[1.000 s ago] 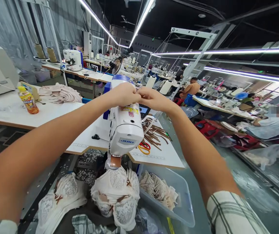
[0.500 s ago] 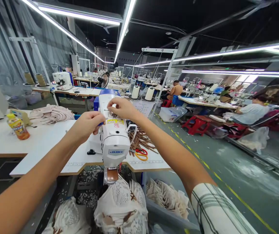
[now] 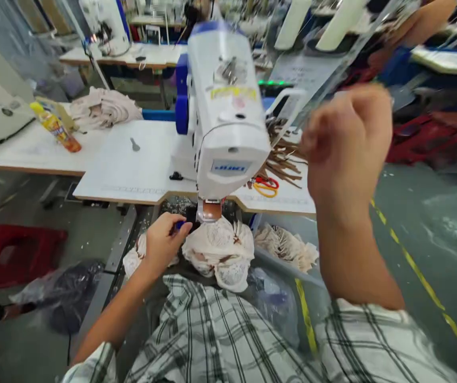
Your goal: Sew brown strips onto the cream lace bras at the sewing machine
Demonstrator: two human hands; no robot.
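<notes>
My left hand [image 3: 164,240] is closed in a pinch around a small blue object [image 3: 179,224], mostly hidden by the fingers. It hangs low, left of the needle area of a white JUKI sewing machine [image 3: 232,130]. Close by, a bunch of cream lace garment pieces [image 3: 222,250] with brown ties hangs below the machine's narrow arm. My right hand [image 3: 350,151] is raised to the right of the machine, blurred, with its fingers curled closed. Whatever it may hold is hidden.
Orange-handled scissors [image 3: 266,187] lie beside brown strips [image 3: 282,162] on the white table [image 3: 132,173]. A bottle [image 3: 56,127] and folded fabric [image 3: 104,109] stand at the left. A bin [image 3: 288,255] of cream pieces is below right; a red stool [image 3: 16,255] is at left.
The view has tilted downward. My hands, close together above the machine before, have parted: the left has dropped beside the lace pieces, the right has moved out to the right.
</notes>
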